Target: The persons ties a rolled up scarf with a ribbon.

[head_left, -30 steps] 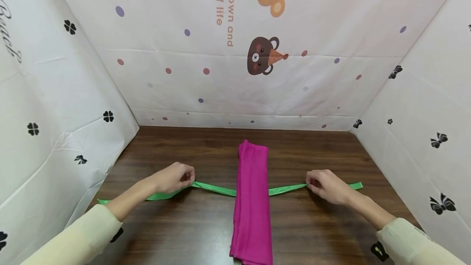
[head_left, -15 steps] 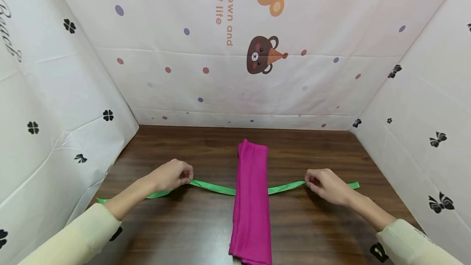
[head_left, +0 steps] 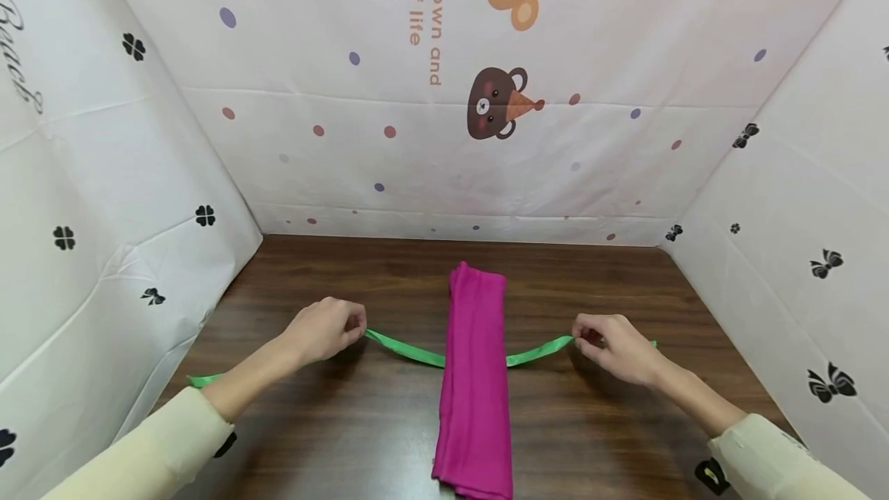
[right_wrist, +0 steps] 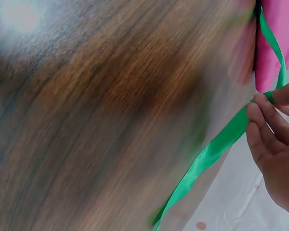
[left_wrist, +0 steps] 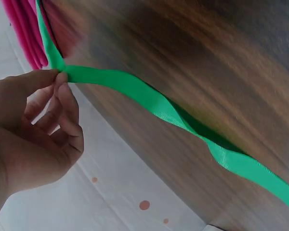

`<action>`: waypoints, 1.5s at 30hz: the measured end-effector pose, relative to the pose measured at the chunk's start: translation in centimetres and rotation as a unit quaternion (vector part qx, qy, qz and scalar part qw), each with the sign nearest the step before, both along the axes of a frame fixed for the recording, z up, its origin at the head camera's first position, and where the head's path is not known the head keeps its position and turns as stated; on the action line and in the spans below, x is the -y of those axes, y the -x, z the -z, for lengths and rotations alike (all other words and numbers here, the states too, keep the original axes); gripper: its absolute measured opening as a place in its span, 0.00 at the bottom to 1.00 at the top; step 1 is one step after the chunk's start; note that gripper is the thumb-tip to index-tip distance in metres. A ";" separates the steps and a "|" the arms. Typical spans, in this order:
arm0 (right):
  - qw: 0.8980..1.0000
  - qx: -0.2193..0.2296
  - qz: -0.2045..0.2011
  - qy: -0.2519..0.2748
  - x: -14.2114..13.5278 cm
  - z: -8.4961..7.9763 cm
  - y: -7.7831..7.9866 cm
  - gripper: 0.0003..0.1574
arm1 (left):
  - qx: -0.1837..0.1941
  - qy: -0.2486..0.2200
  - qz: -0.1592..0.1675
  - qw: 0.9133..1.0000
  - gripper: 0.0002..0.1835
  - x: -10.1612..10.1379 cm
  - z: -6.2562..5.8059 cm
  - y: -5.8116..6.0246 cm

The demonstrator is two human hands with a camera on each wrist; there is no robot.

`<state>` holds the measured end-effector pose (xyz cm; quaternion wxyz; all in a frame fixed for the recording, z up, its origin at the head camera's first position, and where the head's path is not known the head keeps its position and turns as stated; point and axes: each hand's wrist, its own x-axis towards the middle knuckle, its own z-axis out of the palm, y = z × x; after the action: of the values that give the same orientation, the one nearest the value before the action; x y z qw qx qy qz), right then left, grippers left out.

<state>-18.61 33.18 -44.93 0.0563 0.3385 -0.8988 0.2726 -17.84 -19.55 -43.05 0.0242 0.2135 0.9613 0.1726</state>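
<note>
A long folded magenta cloth [head_left: 474, 384] lies lengthwise in the middle of the table. Beneath it runs a green ribbon [head_left: 406, 349], coming out on both sides and rising toward the hands. My left hand [head_left: 326, 330] pinches the ribbon between thumb and fingertips, left of the cloth; in the left wrist view the ribbon's loose length [left_wrist: 139, 96] trails away from the pinch. On the other side my right hand [head_left: 614, 346] pinches the ribbon the same way, and its tail [right_wrist: 197, 166] hangs down past the fingers in the right wrist view.
The dark wooden table [head_left: 361, 268] is walled by white printed sheets at the back [head_left: 292, 168] and both sides. A small black object [head_left: 713, 477] shows under the right sleeve, another dark one [head_left: 225, 444] by the left sleeve.
Both hands have risen slightly, and the right has shifted a little inward. The ribbon now lifts more steeply from the cloth, and its right tail shows less. The cloth stays put.
</note>
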 end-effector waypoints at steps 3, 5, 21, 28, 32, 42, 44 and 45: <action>0.999 -0.027 0.014 0.017 0.2 -0.3 0.0 0.21 | 0.007 -0.003 -0.009 1.000 0.07 -0.2 0.0 -0.2; 0.999 -0.034 0.022 0.023 0.3 -0.6 -0.1 0.23 | 0.010 -0.009 -0.010 1.000 0.07 -0.2 0.0 -0.3; 0.993 -0.067 0.075 0.057 1.1 -1.3 -0.3 0.12 | -0.030 -0.134 0.009 0.990 0.02 -0.5 0.3 0.2; 0.988 -0.030 0.130 0.079 1.8 -1.4 -0.3 0.11 | 0.018 -0.200 0.001 0.980 0.04 -1.3 0.4 0.5; 0.984 0.000 0.149 0.100 2.2 -1.5 -0.2 0.10 | 0.045 -0.242 0.000 0.969 0.03 -1.9 0.1 0.3; 0.978 0.029 0.155 0.139 2.9 -1.6 -0.1 0.04 | 0.046 -0.265 -0.023 0.963 0.03 -2.9 -0.7 0.0; 0.977 0.041 0.150 0.149 3.1 -1.7 -0.2 0.05 | 0.052 -0.269 -0.026 0.961 0.02 -2.9 -0.7 0.1; 0.976 0.047 0.148 0.155 3.3 -1.7 -0.2 0.05 | 0.058 -0.273 -0.028 0.960 0.03 -3.0 -0.8 0.1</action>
<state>-18.40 29.91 -43.21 0.1051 0.1759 -0.8875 0.4128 -17.94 -16.56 -42.28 0.0156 0.1749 0.8799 0.4416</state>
